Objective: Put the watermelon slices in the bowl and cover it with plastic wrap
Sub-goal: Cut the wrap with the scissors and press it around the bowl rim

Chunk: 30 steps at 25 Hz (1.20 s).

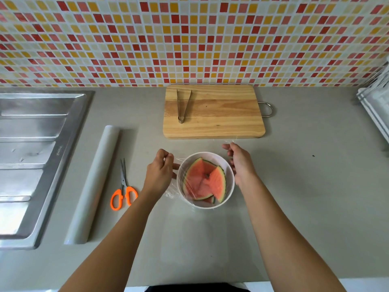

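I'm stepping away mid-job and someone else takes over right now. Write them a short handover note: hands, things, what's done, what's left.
Left hand: pinches the plastic wrap left of the white bowl.
Right hand: pinches the wrap at the bowl's far right.
Watermelon slices lie in the bowl, with the wrap draped loosely over them.
Done: slices in, sheet laid over.
Left: pull the wrap taut and press it down round the rim.
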Tool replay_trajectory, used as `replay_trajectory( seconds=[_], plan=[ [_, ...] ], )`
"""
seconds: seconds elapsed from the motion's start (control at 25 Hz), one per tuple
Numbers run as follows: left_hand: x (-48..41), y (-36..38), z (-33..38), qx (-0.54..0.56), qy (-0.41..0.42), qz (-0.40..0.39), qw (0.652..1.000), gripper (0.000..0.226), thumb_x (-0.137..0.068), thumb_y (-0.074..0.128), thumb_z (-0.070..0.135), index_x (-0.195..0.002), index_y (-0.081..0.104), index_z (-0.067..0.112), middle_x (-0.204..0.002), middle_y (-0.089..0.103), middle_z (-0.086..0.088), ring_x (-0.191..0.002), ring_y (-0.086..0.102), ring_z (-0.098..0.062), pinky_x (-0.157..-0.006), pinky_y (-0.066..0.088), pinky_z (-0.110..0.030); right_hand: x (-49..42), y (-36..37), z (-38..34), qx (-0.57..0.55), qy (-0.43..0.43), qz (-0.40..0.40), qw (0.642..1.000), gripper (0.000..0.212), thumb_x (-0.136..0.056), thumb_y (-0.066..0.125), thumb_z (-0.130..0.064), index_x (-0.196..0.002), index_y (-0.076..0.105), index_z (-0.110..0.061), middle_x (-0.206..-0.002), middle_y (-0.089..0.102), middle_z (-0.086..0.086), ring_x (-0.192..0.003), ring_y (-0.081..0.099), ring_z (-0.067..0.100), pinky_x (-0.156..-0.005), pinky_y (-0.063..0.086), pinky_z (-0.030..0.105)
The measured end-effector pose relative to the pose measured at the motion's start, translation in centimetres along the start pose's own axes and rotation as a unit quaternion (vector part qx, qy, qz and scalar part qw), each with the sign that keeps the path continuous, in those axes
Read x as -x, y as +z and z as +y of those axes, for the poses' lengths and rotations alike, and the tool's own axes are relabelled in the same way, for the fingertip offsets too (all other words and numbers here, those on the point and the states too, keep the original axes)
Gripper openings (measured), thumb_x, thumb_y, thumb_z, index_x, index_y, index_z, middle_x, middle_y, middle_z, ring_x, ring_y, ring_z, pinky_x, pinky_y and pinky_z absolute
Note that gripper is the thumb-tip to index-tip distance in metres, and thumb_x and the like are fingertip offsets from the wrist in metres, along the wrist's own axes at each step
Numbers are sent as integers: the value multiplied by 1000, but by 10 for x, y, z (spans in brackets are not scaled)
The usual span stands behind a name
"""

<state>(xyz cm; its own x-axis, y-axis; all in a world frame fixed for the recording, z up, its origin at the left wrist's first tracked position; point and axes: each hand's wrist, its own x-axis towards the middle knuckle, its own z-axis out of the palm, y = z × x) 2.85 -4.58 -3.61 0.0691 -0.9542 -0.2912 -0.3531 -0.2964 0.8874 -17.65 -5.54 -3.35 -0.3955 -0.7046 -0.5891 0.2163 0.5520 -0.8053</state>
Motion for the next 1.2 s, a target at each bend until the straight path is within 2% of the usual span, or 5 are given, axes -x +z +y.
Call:
replay_trajectory(
  seconds=[0.2,0.32,0.84,1.08,1.2],
  plan=[
    [-2,10,-7,-20,28,43,998,23,-99,39,31,-76,39,25,-69,69,8,-51,57,-3,-53,42,-22,-7,4,9,-35,32,32,998,38,-96,40,-32,-71,68,-25,-71,40,-6,-65,40,12,-76,38,29],
    [-4,16,-12,-9,25,76,997,22,-99,41,29,-78,42,23,-63,66,13,-58,56,10,-52,36,-6,-12,7,12,-42,39,53,997,38,-95,41,-30,-68,67,-25,-72,42,-6,-66,42,11,-79,37,30],
    [-13,27,-24,29,-93,82,992,18,-91,53,29,-79,59,17,-80,67,-1,-78,59,-21,-68,45,-30,-14,4,22,-139,156,48,977,39,-94,42,-30,-68,70,-22,-66,54,-2,-57,51,16,-54,44,27],
    [-5,21,-27,28,-24,51,998,4,-89,58,32,-88,58,36,-73,61,5,-70,61,-13,-60,45,-23,-18,4,25,-169,155,60,972,41,-95,40,-30,-67,68,-20,-49,65,-3,-51,58,14,-49,44,25],
    [-2,20,-29,52,20,22,998,15,-92,56,25,-92,60,39,-80,62,9,-67,59,0,-62,49,-18,-21,4,28,-155,143,66,975,40,-94,40,-27,-66,68,-20,-67,65,0,-60,58,17,-56,47,27]
  ],
)
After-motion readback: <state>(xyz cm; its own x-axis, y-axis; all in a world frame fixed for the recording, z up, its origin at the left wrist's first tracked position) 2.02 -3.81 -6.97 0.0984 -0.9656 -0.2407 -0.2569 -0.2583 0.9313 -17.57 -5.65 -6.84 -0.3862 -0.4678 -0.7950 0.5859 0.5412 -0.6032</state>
